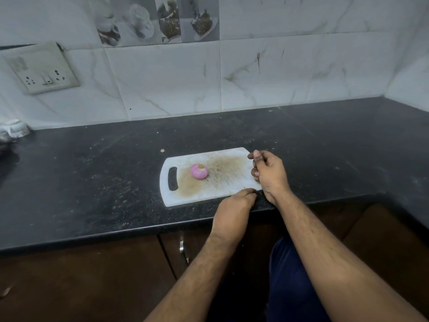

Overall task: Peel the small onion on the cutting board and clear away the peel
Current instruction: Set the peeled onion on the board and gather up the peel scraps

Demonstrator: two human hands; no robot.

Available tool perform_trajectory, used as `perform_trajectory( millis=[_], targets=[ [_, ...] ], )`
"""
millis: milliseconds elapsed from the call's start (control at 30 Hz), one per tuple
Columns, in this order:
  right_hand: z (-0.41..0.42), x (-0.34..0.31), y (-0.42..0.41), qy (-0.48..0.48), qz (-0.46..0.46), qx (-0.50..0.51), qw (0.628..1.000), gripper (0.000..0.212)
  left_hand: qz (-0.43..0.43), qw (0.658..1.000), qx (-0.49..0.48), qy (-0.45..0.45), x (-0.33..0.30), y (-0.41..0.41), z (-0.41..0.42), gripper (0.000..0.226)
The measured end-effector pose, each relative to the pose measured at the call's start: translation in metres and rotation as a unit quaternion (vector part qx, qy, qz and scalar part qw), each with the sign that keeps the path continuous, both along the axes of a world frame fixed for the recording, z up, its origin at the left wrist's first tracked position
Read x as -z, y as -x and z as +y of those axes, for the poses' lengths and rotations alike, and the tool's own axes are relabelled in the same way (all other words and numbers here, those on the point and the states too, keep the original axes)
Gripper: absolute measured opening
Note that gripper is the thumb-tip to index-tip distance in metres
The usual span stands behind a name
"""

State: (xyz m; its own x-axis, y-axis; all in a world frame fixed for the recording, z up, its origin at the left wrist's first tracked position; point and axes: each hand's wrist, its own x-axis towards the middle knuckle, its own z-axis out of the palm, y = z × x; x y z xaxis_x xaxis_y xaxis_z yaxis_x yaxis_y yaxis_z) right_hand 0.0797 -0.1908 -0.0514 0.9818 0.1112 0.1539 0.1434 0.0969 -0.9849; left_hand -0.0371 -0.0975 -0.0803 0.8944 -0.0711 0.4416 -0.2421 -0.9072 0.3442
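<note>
A small pink-purple onion (199, 171) sits alone near the middle of a stained white cutting board (222, 189). Its surface looks smooth and glossy. My right hand (267, 174) rests over the board's right edge with its fingers curled inward; whether it holds peel is hidden. My left hand (236, 205) lies at the board's near right corner with its fingertips pinched together at the counter's front edge; anything between them is too small to make out. Neither hand touches the onion.
The board lies on a black speckled counter (92, 182) against a marble-tiled wall. A tiny scrap (162, 150) lies just beyond the board's far left corner. A white object (16, 129) stands at far left. Brown cabinets (81, 275) are below.
</note>
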Motion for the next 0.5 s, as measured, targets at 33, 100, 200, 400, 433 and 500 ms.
perform_trajectory(
  millis=[33, 100, 200, 400, 433, 500],
  targets=[
    [0.001, -0.002, 0.003, 0.008, -0.004, 0.004, 1.0, 0.026, -0.004, 1.0, 0.001, 0.007, -0.002, 0.002, 0.001, 0.039],
    [0.002, -0.004, 0.011, 0.007, -0.008, 0.023, 1.0, 0.025, -0.014, 1.0, -0.003, 0.017, -0.003, 0.01, 0.005, 0.033],
    [0.007, -0.002, 0.03, -0.051, -0.004, 0.06, 0.997, 0.025, -0.033, 0.995, -0.03, 0.091, -0.004, 0.026, 0.015, 0.021],
    [0.041, -0.004, 0.098, -0.229, 0.076, 0.047, 0.969, 0.023, -0.018, 0.768, -0.089, 0.634, 0.002, 0.064, 0.026, 0.015],
    [0.048, -0.006, 0.111, -0.254, 0.102, 0.036, 0.961, 0.024, -0.022, 0.688, -0.077, 0.721, 0.003, 0.072, 0.026, 0.015],
    [0.06, -0.008, 0.134, -0.313, 0.159, 0.017, 0.936, 0.025, -0.036, 0.535, -0.053, 0.842, -0.002, 0.087, 0.029, 0.016]
  ],
)
